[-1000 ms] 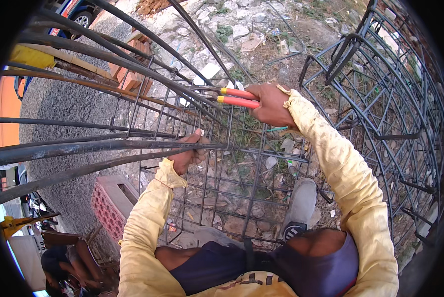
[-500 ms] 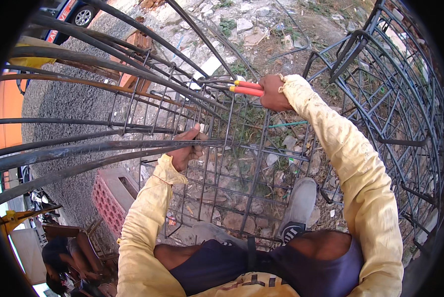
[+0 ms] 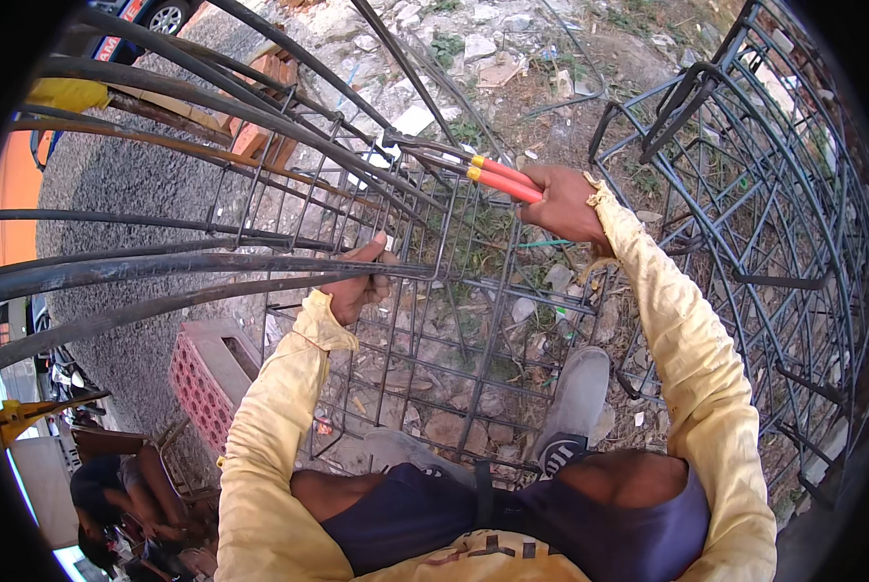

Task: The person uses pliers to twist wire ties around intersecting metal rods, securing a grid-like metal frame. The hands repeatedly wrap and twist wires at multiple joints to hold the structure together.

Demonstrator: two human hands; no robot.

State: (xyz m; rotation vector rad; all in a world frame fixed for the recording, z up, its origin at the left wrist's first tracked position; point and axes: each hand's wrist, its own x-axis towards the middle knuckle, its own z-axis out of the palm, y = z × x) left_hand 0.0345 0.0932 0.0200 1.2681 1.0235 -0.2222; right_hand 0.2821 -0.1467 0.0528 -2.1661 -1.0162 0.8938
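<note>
My right hand (image 3: 563,202) grips long-handled pincers (image 3: 504,178) by their red handles with yellow collars. The metal jaws point left, over the bars of a rebar cage (image 3: 444,233). Below and left of the jaws, my left hand (image 3: 357,283) is among the bars, its thumb up and fingers curled. Whatever those fingers hold is too hidden to make out. A thick dark rebar (image 3: 211,268) crosses at that hand, partly in front of it. Thin square ties ring the long bars, which fan out toward the left.
A second rebar cage (image 3: 745,213) stands at the right. Left are a gravel pile (image 3: 114,330) and a pink perforated crate (image 3: 211,373). My shoes (image 3: 575,398) rest on rubble near the cage. Another person (image 3: 129,495) sits at the lower left; a vehicle wheel (image 3: 166,17) shows top left.
My right hand has moved right and slightly down. The pincers now slant, with jaws higher than handles. My left hand stays among the bars, and the whole view has shifted a little.
</note>
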